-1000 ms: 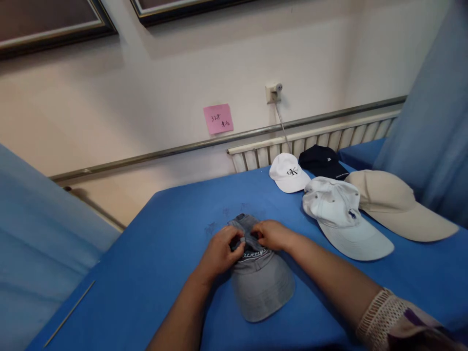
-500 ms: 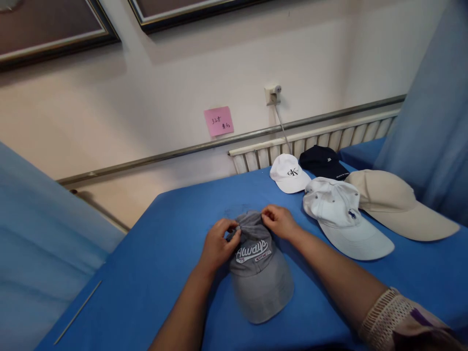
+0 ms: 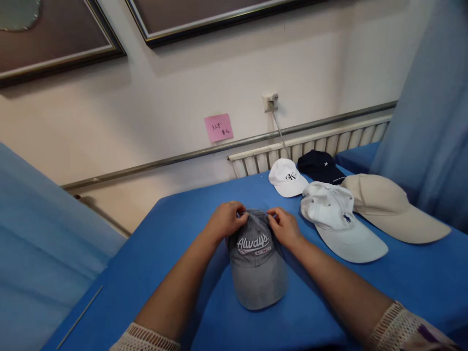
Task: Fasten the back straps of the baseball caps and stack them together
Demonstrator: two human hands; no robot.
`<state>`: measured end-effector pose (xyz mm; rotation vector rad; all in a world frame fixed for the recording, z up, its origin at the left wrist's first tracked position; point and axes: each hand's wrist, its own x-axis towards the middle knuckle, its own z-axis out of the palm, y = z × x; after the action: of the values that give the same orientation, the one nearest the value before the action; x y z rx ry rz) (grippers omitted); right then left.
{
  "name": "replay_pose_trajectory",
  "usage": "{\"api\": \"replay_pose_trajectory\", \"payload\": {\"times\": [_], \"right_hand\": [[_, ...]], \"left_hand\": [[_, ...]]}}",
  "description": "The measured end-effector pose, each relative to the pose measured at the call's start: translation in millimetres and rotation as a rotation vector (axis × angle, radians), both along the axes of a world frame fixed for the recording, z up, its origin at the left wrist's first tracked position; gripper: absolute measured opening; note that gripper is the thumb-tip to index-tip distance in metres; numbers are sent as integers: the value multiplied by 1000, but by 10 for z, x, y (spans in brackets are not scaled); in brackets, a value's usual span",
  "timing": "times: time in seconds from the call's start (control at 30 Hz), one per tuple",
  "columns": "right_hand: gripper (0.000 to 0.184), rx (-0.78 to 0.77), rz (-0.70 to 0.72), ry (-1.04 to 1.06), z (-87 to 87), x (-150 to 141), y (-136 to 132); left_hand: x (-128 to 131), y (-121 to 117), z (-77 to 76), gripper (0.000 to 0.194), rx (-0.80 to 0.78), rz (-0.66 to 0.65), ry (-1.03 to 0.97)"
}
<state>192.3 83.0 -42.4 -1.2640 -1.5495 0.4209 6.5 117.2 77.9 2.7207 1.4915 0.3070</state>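
Note:
A grey baseball cap (image 3: 259, 280) lies on the blue-covered table with its brim toward me and white "Always" lettering on the front. At the upper left of its crown, my left hand (image 3: 227, 219) pinches the fabric between thumb and fingers. My right hand (image 3: 285, 226) grips the crown's upper right side, fingers bent against the cloth. The back of the cap is hidden behind the crown and my fingers.
To the right lie a white cap (image 3: 288, 177), a navy cap (image 3: 320, 165), a pale cap with a small emblem (image 3: 347, 239) and a beige cap (image 3: 391, 204). A thin stick (image 3: 80, 317) rests at the left edge. Blue curtains (image 3: 40, 243) hang at both sides; a radiator (image 3: 307, 148) stands behind.
My left hand has shifted up and over the crown's top. My right hand has moved slightly right and down the side. The cap's brim has swung a little left and up.

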Motion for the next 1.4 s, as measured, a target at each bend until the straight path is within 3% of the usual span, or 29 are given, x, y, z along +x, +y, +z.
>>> {"api": "replay_pose_trajectory", "payload": {"times": [0.07, 0.13, 0.2, 0.27, 0.4, 0.53, 0.73, 1.03, 1.4], "right_hand": [[22, 138, 105, -98, 108, -5, -269], [36, 267, 324, -295, 193, -23, -549], [46, 272, 472, -490, 232, -42, -760], [41, 220, 518, -657, 223, -44, -852], [14, 72, 348, -854, 130, 51, -759], [15, -20, 157, -918, 52, 243, -607], [16, -138, 28, -921, 5, 525, -480], [27, -110, 28, -834, 49, 529, -506], [19, -234, -128, -858, 64, 520, -416]], "left_hand": [[99, 52, 54, 24, 29, -6, -8], [219, 137, 59, 22, 38, -3, -7], [353, 253, 31, 21, 40, 6, 6], [491, 381, -8, 21, 43, 31, 14], [762, 598, -47, 21, 26, 104, 1], [1015, 736, -30, 22, 26, 128, 2], [1276, 876, 29, 25, 40, 165, 27], [1280, 985, 1, 28, 38, 242, 157], [1313, 1058, -63, 26, 19, 225, 189]]}}
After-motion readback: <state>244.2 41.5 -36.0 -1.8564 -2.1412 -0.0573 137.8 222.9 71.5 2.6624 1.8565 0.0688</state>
